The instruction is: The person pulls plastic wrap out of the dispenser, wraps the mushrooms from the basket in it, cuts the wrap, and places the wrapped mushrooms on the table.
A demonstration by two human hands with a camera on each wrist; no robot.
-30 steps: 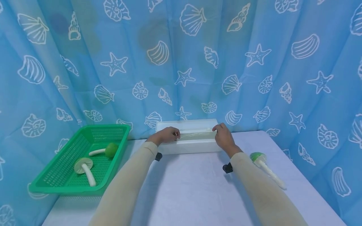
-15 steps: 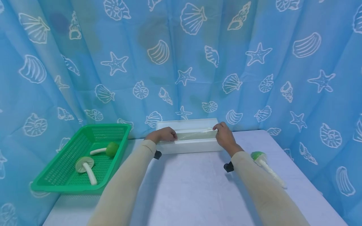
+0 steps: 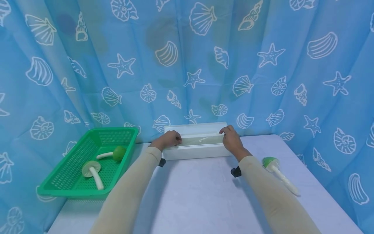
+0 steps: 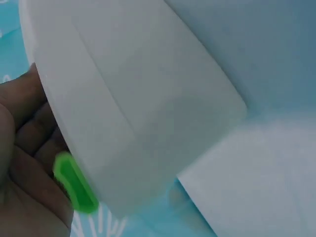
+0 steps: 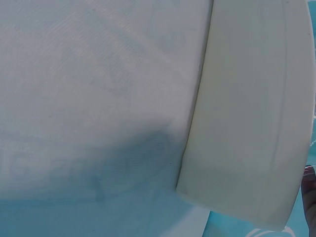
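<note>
A long white cling film box (image 3: 195, 152) stands at the back of the table with its lid (image 3: 195, 129) raised. My left hand (image 3: 169, 139) is over the box's left end, its fingertips pinching the clear cling film (image 3: 203, 140). At the right end my right hand (image 3: 231, 140) pinches the film between thumb and finger. The left wrist view shows the side of the box (image 4: 123, 108) and a bright green piece (image 4: 75, 182) at its end, beside the curled fingers (image 4: 29, 128). In the right wrist view the box (image 5: 242, 118) hides most of the hand.
On the left a green plastic basket (image 3: 46, 191) holds a mushroom (image 3: 93, 172) lying stem toward me and another mushroom (image 3: 117, 153). A film-wrapped green-capped mushroom (image 3: 280, 175) lies on the white-covered table (image 3: 201, 195) at right. A blue shell-print curtain (image 3: 181, 65) hangs behind.
My left hand shifts slightly left and rises a little, and the film between the hands lies flatter over the box. The right hand stays almost in place.
</note>
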